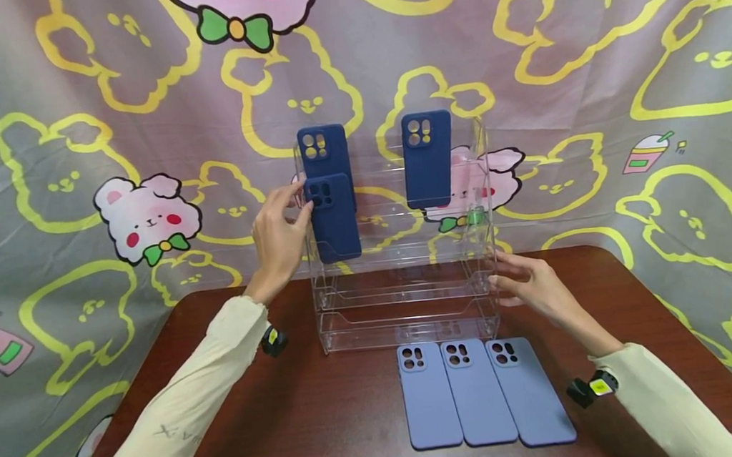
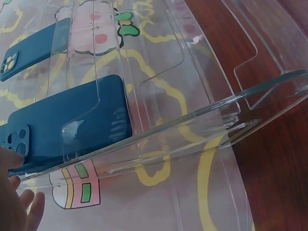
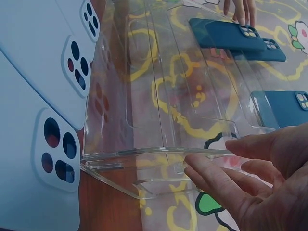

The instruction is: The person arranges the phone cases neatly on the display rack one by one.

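A clear tiered display rack [image 1: 407,336] stands on the table, holding dark blue phone cases. My left hand [image 1: 279,232] pinches the upper left edge of the front phone case [image 1: 337,231], beside its camera cutouts. That case's lower end sits behind a clear lip, and it overlaps a second dark blue case [image 1: 323,144] on the tier behind. In the right wrist view, the left fingertips [image 3: 240,17] lie along the case's edge. My right hand [image 1: 535,287] holds the rack's right side, thumb at the front edge and fingers along the outside.
Another dark blue case [image 1: 428,159] stands at the rack's upper right. Three light purple-blue cases [image 1: 479,399] lie side by side on the brown table [image 1: 316,419], right in front of the rack. A patterned cloth [image 1: 364,35] hangs behind.
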A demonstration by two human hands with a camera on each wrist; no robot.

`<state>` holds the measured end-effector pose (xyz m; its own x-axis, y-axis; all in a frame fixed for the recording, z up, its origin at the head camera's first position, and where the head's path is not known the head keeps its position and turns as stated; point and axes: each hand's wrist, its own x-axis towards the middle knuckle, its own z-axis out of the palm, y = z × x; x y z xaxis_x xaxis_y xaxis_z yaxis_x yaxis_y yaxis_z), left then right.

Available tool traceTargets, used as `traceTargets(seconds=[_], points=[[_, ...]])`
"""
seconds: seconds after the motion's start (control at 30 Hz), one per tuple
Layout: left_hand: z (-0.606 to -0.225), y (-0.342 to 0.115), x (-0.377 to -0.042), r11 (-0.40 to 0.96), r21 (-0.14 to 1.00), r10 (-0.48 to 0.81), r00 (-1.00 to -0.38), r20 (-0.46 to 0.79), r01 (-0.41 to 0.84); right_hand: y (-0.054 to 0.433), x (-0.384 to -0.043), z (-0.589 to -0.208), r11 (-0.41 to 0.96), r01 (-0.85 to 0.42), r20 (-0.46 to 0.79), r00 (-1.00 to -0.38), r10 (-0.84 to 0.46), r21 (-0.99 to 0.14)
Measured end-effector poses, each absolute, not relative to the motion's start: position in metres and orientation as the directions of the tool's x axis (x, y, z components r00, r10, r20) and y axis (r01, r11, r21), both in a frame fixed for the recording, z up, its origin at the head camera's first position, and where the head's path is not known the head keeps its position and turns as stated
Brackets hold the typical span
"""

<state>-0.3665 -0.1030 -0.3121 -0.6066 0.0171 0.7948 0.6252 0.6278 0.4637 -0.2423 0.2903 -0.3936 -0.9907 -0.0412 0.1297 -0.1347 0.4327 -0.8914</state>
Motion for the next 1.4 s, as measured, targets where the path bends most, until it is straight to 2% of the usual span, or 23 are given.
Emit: traceTargets(seconds=[0.27, 0.57, 1.0, 1.4], points=[[-0.312, -0.102, -0.367, 0.613, 0.444, 0.051, -0.594, 0.803, 0.653, 0.291, -0.242, -0.393, 0.435, -0.150, 0.142, -0.989, -0.052, -0.888], [-0.319, -0.109, -0.365, 0.583, 0.486, 0.033, -0.616, 0.787, 0.652, 0.290, -0.242, -0.393, 0.420, -0.136, 0.125, -0.991, -0.054, -0.897], [-0.329, -0.118, -0.353, 0.528, 0.492, 0.087, -0.620, 0.779, 0.692, 0.292, -0.242, -0.393, 0.400, -0.139, 0.127, -0.990, -0.057, -0.906], [-0.351, -0.119, -0.318, 0.544, 0.436, 0.097, -0.570, 0.816, 0.716, 0.289, -0.240, -0.391, 0.436, -0.120, 0.118, -0.993, -0.031, -0.892]])
